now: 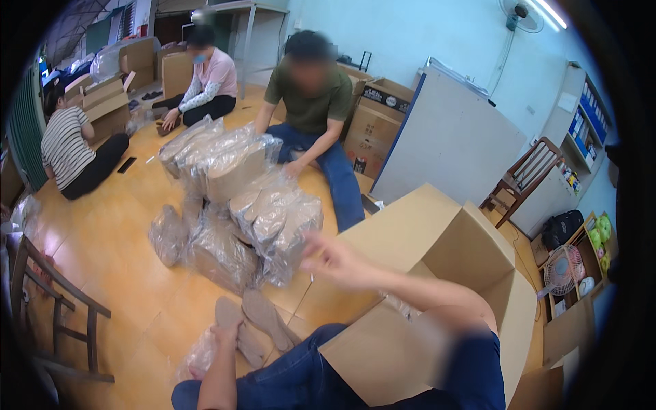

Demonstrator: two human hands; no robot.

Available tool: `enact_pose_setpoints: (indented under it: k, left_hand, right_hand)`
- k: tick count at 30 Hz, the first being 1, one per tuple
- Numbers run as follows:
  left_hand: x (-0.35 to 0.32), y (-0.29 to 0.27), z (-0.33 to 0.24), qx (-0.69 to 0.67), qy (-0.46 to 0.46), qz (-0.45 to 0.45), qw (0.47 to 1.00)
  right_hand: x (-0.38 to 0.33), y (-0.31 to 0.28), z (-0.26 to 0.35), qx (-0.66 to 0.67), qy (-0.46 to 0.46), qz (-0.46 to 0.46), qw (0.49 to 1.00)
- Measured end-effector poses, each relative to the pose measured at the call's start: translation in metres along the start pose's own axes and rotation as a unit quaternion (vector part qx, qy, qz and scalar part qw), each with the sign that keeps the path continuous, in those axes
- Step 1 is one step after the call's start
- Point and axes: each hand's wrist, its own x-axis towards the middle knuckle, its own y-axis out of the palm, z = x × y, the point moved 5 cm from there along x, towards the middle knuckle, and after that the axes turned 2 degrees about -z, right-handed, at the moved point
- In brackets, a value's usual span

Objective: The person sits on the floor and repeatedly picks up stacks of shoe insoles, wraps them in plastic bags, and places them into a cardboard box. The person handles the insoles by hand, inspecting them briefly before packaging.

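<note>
1. Two hands are yours: your left hand grips a brown insole, beside other insoles near your knee; your right hand, fingers loosely parted, looks empty near plastic-wrapped bundles.
2. Slick wrapping and uneven stacking could send those bundles sliding if your right hand knocks them.
3. Motion blurs your right fingers; the open carton's bottom is hidden.

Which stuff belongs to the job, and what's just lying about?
Likely the job:
- sole-shaped piece in left hand
- plastic-wrapped pile near right hand
- open cardboard box

Seemingly just about:
- dark phone
- wooden chair, lower left
- white fan
- black backpack
</note>
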Motion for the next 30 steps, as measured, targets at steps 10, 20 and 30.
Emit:
enact_pose_setpoints:
  k: [10, 20, 30]
  left_hand:
    - [-0.013, 0.01, -0.023, -0.32, -0.117, 0.232, 0.911]
    - [-0.026, -0.005, -0.02, -0.322, -0.071, 0.19, 0.925]
    - [-0.073, -0.052, -0.034, -0.592, -0.076, 0.212, 0.774]
  right_hand:
    - [-0.06, 0.153, 0.014, -0.119, -0.154, 0.207, 0.959]
    - [-0.039, 0.126, -0.002, -0.109, -0.198, 0.193, 0.955]
    - [-0.027, 0.121, -0.028, -0.046, -0.071, 0.126, 0.988]
